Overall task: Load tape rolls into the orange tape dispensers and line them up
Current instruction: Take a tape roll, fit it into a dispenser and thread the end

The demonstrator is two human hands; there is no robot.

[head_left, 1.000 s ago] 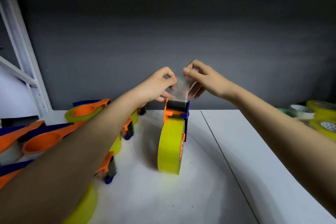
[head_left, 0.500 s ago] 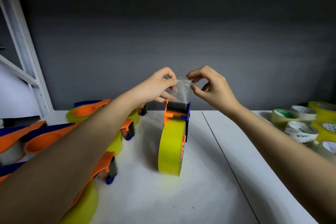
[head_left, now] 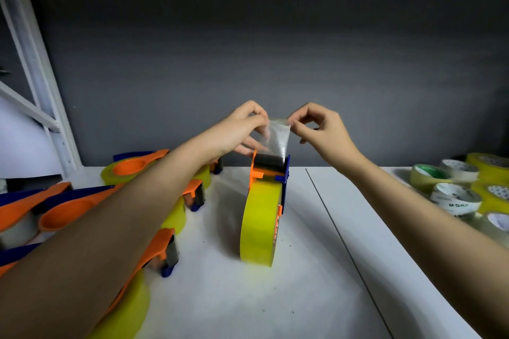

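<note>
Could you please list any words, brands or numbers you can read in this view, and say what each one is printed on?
"M&G": partly legible on the white core label of a clear tape roll at the right.
Printing on the other loose rolls' core labels: too small and blurred to read.
Orange dispensers: no text visible.

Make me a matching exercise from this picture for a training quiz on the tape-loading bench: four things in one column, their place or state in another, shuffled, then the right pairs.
Things:
1. clear tape end
2. yellow tape roll
3. loose tape rolls
4. loaded dispensers

Places or states:
A. lying flat along the table's left side
B. grouped at the table's right edge
C. pinched at its top corners by the left hand and right hand
D. standing on edge at mid-table, in an orange and blue dispenser

Pairs: 1-C, 2-D, 3-B, 4-A
</note>
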